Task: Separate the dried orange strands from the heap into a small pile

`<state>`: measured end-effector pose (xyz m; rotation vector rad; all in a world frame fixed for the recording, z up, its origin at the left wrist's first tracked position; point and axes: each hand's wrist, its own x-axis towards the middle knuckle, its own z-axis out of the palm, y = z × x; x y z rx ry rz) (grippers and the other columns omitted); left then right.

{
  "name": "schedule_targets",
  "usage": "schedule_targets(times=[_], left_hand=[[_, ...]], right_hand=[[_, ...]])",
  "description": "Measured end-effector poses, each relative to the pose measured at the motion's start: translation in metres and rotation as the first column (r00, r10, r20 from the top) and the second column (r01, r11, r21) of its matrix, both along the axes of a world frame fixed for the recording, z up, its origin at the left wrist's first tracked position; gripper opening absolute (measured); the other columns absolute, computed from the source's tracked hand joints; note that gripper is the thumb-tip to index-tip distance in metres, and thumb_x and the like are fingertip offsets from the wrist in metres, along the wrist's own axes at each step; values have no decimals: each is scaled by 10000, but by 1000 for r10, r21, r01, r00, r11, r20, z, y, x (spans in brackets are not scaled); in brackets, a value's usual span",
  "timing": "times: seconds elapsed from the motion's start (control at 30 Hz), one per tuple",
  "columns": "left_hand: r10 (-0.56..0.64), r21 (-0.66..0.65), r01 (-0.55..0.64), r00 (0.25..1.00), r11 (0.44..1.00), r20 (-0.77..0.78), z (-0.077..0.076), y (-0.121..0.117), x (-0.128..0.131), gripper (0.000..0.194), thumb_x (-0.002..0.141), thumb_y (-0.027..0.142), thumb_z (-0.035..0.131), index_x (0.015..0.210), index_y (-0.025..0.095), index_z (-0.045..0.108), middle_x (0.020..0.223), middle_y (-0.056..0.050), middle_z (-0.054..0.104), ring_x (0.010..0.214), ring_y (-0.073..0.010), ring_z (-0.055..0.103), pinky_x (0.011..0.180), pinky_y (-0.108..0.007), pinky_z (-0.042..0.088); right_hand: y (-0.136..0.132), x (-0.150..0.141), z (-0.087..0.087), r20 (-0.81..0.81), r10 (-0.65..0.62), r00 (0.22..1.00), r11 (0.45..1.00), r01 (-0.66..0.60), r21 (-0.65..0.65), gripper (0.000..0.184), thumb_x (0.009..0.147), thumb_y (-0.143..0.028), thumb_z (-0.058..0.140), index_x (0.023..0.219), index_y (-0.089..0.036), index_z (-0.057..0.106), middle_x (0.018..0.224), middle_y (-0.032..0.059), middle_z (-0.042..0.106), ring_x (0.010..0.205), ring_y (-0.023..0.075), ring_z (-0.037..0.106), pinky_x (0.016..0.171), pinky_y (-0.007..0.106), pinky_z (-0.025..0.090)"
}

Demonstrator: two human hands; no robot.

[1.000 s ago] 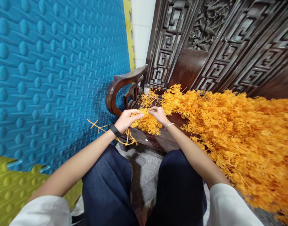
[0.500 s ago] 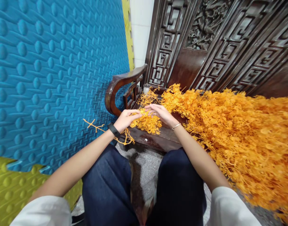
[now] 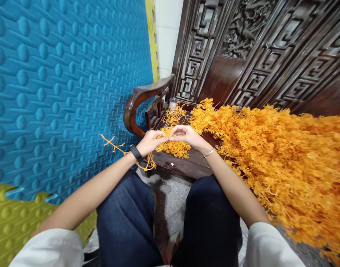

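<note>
My left hand (image 3: 150, 142) and my right hand (image 3: 188, 135) meet fingertip to fingertip above a small heap of orange plastic sprigs (image 3: 174, 147) on the dark wooden bench seat (image 3: 192, 165). The left hand is closed round a bunch of orange sprigs whose stems (image 3: 114, 144) stick out to the left, past the black wristband. The right hand's fingers pinch a small orange piece where the hands touch. A bracelet is on the right wrist.
A very large pile of orange sprigs (image 3: 283, 159) covers the bench to the right. Carved dark wood backrest (image 3: 242, 52) and curved armrest (image 3: 139, 100) stand behind. Blue studded foam mat (image 3: 61, 85) leans at left, yellow mat (image 3: 16, 218) below. My knees in dark trousers are under my arms.
My right hand has turned and drawn in, from lying over the small heap to pinching against the left hand's fingertips. The left hand stays put with its bunch.
</note>
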<state>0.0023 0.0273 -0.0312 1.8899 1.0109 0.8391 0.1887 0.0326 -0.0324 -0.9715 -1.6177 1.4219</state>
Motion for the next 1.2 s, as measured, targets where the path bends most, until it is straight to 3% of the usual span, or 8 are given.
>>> schedule_targets(times=[0.27,0.57,0.67,0.73,0.8,0.83,0.9,1.2], left_hand=[[92,39,-93,995,995,32,-4,1,0,272,706,353,606,767,110,711,691,-22,675,619,-135,533,620,-251,387],[-111,-49,126,965,991,238,8,2,-1,166,707,249,570,585,139,594,618,-2,625,643,-125,565,676,-251,424],[-101,-13,105,980,994,172,9,-5,-1,251,736,299,567,545,139,543,540,22,532,554,-90,473,587,-229,368],[-109,7,109,988,994,105,9,-14,-3,311,767,349,555,539,138,527,510,37,466,501,-70,397,527,-220,315],[-105,-5,105,992,994,75,10,-21,-5,329,794,385,535,576,138,544,510,45,437,465,-58,348,482,-215,274],[-85,-24,87,993,996,77,11,-24,-6,329,803,398,526,601,139,555,513,48,429,450,-55,334,463,-212,260],[-24,-82,33,994,996,104,10,-24,-8,313,797,416,533,650,142,571,533,50,430,433,-50,323,436,-206,243],[138,-398,18,923,917,360,10,-9,7,147,677,268,517,751,151,568,637,25,480,480,-63,426,414,-187,230]], right_hand=[[1,-9,-3,-63,-90,994,995,93,42,201,607,-266,768,670,-148,618,686,-8,654,636,94,594,657,265,500],[-8,-23,4,-216,35,976,996,-51,-71,238,661,-312,715,734,-177,533,633,-6,671,594,134,656,639,296,541],[3,-6,8,-226,-164,960,986,159,-39,196,686,-272,680,748,-191,512,593,-28,639,536,119,626,586,278,534],[16,24,7,-283,-449,848,886,464,-15,147,702,-230,642,712,-196,499,575,-45,610,505,91,588,549,238,508],[27,64,2,-333,-682,651,693,721,-9,112,693,-198,627,699,-192,515,596,-45,602,516,74,567,523,201,469],[31,82,-3,-333,-749,573,608,794,-2,104,672,-190,639,710,-185,542,647,-39,617,534,64,558,510,183,443],[34,107,-14,-265,-797,542,560,828,10,128,647,-221,658,750,-172,600,734,-25,638,539,53,525,490,176,408],[42,49,-40,126,-516,848,842,474,256,217,602,-273,663,787,-172,611,533,-51,555,503,99,493,543,247,408]])
